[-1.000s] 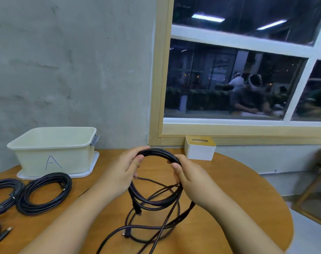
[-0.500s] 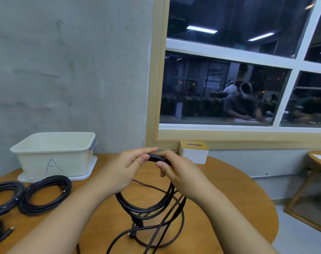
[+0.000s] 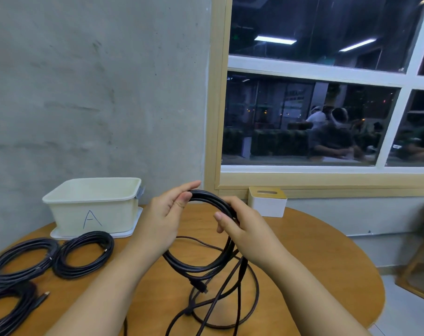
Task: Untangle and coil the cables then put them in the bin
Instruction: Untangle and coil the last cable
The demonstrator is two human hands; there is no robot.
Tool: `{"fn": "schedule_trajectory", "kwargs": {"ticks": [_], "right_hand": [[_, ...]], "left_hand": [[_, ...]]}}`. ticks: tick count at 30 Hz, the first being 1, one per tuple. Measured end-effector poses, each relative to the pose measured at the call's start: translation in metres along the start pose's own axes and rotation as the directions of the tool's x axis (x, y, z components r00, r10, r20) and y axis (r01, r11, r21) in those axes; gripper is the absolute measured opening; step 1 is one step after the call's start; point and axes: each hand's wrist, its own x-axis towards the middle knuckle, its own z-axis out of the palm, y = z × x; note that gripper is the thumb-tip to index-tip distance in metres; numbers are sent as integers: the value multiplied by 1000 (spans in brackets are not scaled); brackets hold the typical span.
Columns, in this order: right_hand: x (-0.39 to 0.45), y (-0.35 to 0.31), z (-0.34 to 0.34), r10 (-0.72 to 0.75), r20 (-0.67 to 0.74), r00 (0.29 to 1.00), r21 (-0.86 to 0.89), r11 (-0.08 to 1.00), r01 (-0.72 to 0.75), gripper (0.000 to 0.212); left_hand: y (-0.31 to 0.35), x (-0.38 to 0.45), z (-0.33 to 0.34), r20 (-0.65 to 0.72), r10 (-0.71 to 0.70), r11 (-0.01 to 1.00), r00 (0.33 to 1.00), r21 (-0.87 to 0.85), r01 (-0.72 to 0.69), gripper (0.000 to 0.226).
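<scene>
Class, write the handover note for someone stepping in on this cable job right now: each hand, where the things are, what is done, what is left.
Left hand: pinches the top of the black cable coil.
Right hand: grips the same coil at its right side.
Loose cable tail: hangs to the round table, partly looped and crossed.
Finished coils: lie at the table's left, outside the bin.
Bin marked A: back left; its inside is not visible.
Left to do: finish coiling, then bin all coils.
</scene>
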Motion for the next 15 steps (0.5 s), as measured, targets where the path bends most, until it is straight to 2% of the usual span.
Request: {"fn": "schedule_trajectory", "kwargs": {"ticks": [7,12,15], "right_hand": [[-9,7,11,27,21,999,92,995,-28,15],[-11,15,18,17,-6,1000,112,994,-17,16],[-11,18,20,27,-15,1000,60,998,-26,16]], "left_hand": [[0,-5,-3,-149,-86,988,985,-142,65,27],[-2,-8,-2,-79,-126,984,989,-135,114,41],[-15,-6,-6,14,-150,982,989,-112,151,34]]}}
